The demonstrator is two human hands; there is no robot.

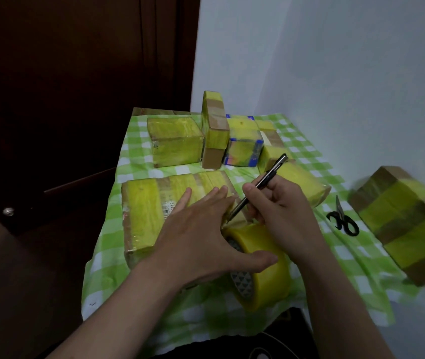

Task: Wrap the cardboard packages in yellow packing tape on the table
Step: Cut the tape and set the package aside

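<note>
A flat cardboard package (149, 211), partly covered in yellow tape, lies in front of me on the green checked tablecloth (108, 244). My left hand (201, 234) presses flat on its top with straight fingers, the thumb reaching onto the yellow tape roll (263, 270) that stands on edge at the package's right side. My right hand (284, 211) grips a slim metal cutter knife (260, 182), its tip down at the tape between roll and package.
Several taped packages (175, 141) stand at the back of the table, one upright (215, 130). Another wrapped package (302, 182) lies behind my right hand. Black scissors (342, 218) lie at the right, beside a big striped package (408, 226). A wall is behind, a dark door to the left.
</note>
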